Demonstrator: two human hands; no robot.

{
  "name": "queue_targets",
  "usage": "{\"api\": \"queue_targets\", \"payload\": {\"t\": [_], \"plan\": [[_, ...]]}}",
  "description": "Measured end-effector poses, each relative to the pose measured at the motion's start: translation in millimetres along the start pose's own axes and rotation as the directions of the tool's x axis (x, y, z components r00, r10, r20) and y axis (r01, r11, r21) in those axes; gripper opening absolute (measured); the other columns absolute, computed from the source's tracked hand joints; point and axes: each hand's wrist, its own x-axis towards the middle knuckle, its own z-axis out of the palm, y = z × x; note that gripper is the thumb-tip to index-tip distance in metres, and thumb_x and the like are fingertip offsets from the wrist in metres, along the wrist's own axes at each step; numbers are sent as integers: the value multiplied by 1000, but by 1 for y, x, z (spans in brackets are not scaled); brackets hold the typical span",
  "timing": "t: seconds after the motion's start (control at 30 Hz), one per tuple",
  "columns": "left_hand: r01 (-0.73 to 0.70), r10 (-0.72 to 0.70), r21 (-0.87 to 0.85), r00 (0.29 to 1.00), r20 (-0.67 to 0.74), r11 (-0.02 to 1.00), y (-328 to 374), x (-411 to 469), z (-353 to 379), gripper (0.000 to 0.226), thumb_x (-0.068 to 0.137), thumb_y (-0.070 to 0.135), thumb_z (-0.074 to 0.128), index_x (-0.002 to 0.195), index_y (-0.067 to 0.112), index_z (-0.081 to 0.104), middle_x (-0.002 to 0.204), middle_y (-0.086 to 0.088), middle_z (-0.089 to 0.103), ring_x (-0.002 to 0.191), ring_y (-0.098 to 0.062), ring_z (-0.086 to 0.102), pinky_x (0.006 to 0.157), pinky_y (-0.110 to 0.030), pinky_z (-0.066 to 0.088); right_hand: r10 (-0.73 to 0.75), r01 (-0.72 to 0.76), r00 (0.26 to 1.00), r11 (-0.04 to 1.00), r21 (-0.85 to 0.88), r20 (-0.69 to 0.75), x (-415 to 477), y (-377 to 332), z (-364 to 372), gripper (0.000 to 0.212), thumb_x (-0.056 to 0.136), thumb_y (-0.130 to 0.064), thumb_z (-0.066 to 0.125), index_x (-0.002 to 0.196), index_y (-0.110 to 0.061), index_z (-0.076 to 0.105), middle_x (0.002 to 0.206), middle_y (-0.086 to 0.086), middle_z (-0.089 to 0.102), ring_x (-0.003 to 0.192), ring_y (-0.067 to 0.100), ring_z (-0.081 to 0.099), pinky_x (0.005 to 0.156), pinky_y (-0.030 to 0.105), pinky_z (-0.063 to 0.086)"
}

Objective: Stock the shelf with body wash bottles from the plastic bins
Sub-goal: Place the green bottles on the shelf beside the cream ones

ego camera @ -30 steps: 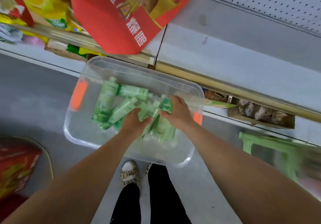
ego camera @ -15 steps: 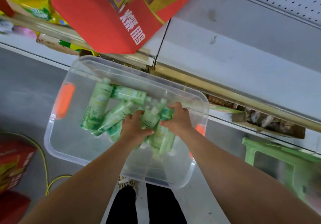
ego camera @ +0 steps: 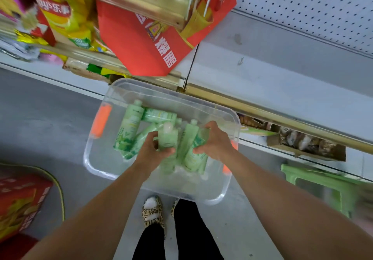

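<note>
A clear plastic bin with orange handles stands on the floor below me, with several pale green body wash bottles inside. My left hand grips one green bottle, held nearly upright above the pile. My right hand is closed on two or three more green bottles, lifted together over the bin's right half. A few bottles lie loose at the bin's left. The grey shelf board with a gold front rail runs past the bin's far side.
Red gift bags and yellow snack packs hang over the shelf at upper left. A green stool stands to the right, a red carton at lower left. Small packets lie on the lower shelf. My feet are just behind the bin.
Both hands have closed on bottles and raised them from the pile. The view has tilted up, showing more of the shelves.
</note>
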Motion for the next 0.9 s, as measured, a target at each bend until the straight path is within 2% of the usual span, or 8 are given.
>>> {"api": "queue_targets", "payload": {"t": [0.13,0.23,0.3,0.4,0.47,0.6,0.73,0.9], "plan": [[-98,99,-118,995,2,988,41,-30,-19,50,77,12,82,116,20,52,97,-5,70,88,-17,68,65,-17,53,24,-20,993,999,42,-112,-42,-15,-11,78,60,-33,91,115,-25,37,91,-8,53,80,13,58,62,30,50],[-126,129,-220,992,-2,967,71,-57,-34,36,80,21,80,110,24,59,101,-5,71,91,-19,69,76,-30,56,113,-54,973,959,279,-203,-71,-26,-20,74,56,-39,92,112,-22,46,97,-1,60,85,21,66,75,42,61],[-113,127,-287,992,28,951,85,-76,-44,39,79,32,81,111,24,62,109,-8,71,97,-25,69,86,-42,55,153,-18,964,852,523,-216,-93,-33,-27,66,53,-35,94,106,-21,56,104,6,66,86,22,70,68,40,63],[-110,152,-353,984,94,929,106,-101,-51,29,86,30,72,111,17,66,105,-6,72,99,-26,67,83,-38,53,160,44,969,643,765,-190,-119,-43,-40,77,36,-38,96,103,-17,64,115,13,67,92,22,70,65,37,61],[-122,186,-379,973,137,917,126,-126,-55,28,86,30,71,106,11,69,101,-7,73,97,-25,68,82,-37,54,126,99,974,502,859,-186,-143,-50,-49,82,44,-32,98,114,-11,61,121,12,63,101,23,69,69,40,61],[-166,264,-396,942,206,903,164,-169,-60,54,74,40,74,114,5,67,111,-16,71,102,-30,68,84,-42,56,40,169,980,362,917,-196,-186,-69,-69,71,59,-39,94,115,-5,66,119,14,68,108,27,67,74,40,61],[-196,333,-438,906,263,877,199,-205,-64,39,86,40,67,109,8,67,94,-12,68,80,-24,67,72,-35,58,-59,261,965,153,953,-254,-229,-92,-92,30,87,-24,74,108,-5,68,100,17,71,83,28,69,67,36,61],[-287,452,-464,840,298,838,235,-234,-65,66,76,50,75,124,7,61,94,-13,68,81,-25,68,81,-42,55,-239,316,915,-83,945,-327,-284,-104,-120,38,89,-23,67,121,-4,62,111,18,71,99,36,67,89,38,58]]}}
